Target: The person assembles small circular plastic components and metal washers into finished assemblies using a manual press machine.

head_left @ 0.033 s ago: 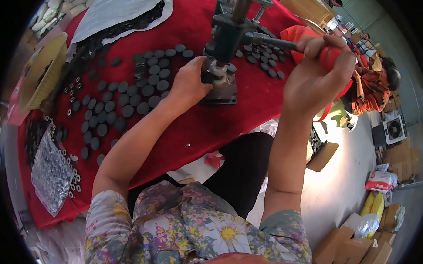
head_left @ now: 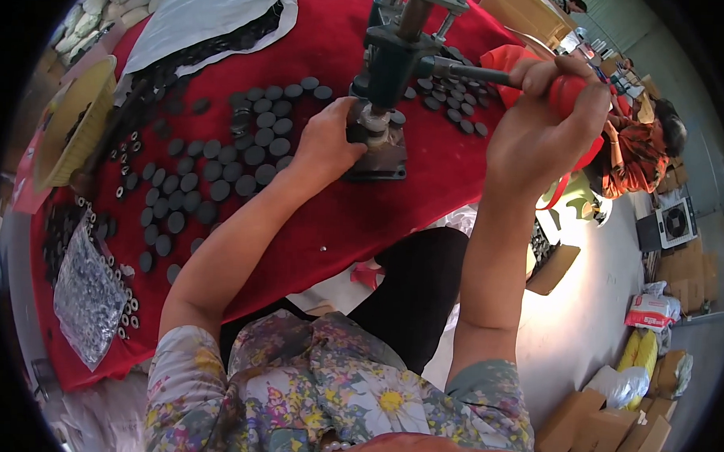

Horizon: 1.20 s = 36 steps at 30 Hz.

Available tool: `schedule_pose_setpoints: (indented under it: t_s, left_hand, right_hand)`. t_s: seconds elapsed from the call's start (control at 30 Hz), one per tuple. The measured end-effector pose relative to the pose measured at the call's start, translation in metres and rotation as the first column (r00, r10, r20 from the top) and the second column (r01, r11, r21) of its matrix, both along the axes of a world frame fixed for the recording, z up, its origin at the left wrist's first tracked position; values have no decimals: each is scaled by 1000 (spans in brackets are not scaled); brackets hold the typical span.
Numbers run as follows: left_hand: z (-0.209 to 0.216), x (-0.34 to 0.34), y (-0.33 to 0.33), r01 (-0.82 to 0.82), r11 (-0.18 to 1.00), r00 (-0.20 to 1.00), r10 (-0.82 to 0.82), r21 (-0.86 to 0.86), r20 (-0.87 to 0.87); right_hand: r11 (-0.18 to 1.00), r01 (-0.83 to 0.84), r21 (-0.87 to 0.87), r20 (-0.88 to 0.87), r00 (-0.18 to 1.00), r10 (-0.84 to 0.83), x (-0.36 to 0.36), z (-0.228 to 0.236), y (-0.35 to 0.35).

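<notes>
A dark green hand press (head_left: 387,63) stands on the red cloth, its metal base plate (head_left: 384,159) below the ram. My left hand (head_left: 327,141) is closed beside the ram's lower end, thumb and fingers pinching a dark round piece (head_left: 356,133) at the die; the fingers partly hide it. My right hand (head_left: 545,125) is wrapped round the press lever (head_left: 483,74) at its red knob (head_left: 567,95). Many flat dark discs (head_left: 221,190) lie left of the press. A smaller group of dark discs (head_left: 454,103) lies to its right.
On the red cloth (head_left: 338,225), a clear plastic bag of small parts (head_left: 88,296) lies at the left among small rings (head_left: 128,305). Behind are a yellow basket (head_left: 78,136) and an open white bag (head_left: 205,25). Another person (head_left: 640,148) sits at the right; cardboard boxes (head_left: 602,430) stand on the floor.
</notes>
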<state>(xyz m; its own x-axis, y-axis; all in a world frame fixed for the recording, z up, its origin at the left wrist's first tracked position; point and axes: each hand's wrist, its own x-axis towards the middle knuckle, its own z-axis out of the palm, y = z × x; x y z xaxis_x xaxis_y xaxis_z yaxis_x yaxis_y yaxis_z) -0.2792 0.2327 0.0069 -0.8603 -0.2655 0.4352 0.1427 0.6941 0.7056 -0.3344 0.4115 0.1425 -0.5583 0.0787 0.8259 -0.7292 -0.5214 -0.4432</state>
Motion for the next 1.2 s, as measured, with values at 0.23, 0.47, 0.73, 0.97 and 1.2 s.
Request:
schedule_pose_setpoints:
  t_s: [0.23, 0.47, 0.73, 0.97, 1.2]
  left_hand:
    - [0, -3, 3, -2, 1000, 1000, 2, 19, 24]
    - [-4, -27, 8, -66, 995, 995, 61, 75, 75]
    - [-18, -28, 3, -28, 992, 1000, 29, 119, -10]
    - [17, 30, -45, -74, 969, 997, 71, -235, -24]
    - [22, 75, -55, 39, 823, 931, 176, -566, 320]
  right_hand:
    - [997, -58, -52, 21, 998, 60, -8, 4, -4]
    - [996, -72, -59, 0, 997, 72, -11, 4, -3]
    - [995, -97, -35, 54, 994, 99, -2, 0, -1]
    - [995, 79, -66, -175, 980, -90, 27, -136, 20]
    - [990, 119, 76, -57, 992, -115, 36, -92, 26]
